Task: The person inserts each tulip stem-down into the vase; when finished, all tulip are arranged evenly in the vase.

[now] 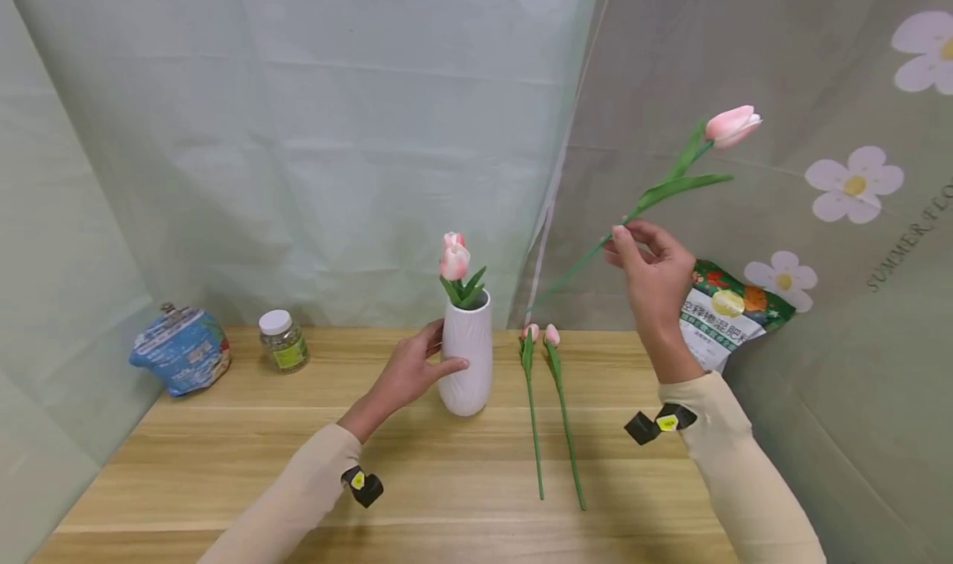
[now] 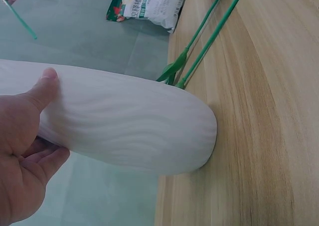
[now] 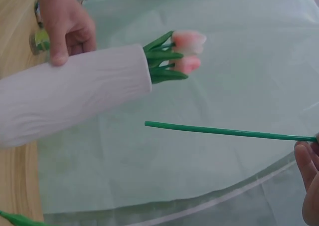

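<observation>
A white, wavy-textured vase (image 1: 469, 361) stands upright on the wooden table, with two pink tulips (image 1: 454, 262) in its mouth. My left hand (image 1: 409, 370) grips its side, thumb on the front and fingers round the back; the left wrist view shows this hold on the vase (image 2: 134, 118). Up to the right, my right hand (image 1: 658, 274) pinches the green stem of another pink tulip (image 1: 732, 127) between thumb and fingers. Its bloom points up and right. In the right wrist view the bare stem end (image 3: 199, 129) points toward the vase, apart from its mouth.
Two more tulips (image 1: 563, 407) lie side by side on the table, right of the vase. A white-and-green printed bag (image 1: 715, 328) leans at the back right. At the back left are a white-lidded jar (image 1: 286, 347) and a blue bag (image 1: 182, 353). Curtains hang behind the table.
</observation>
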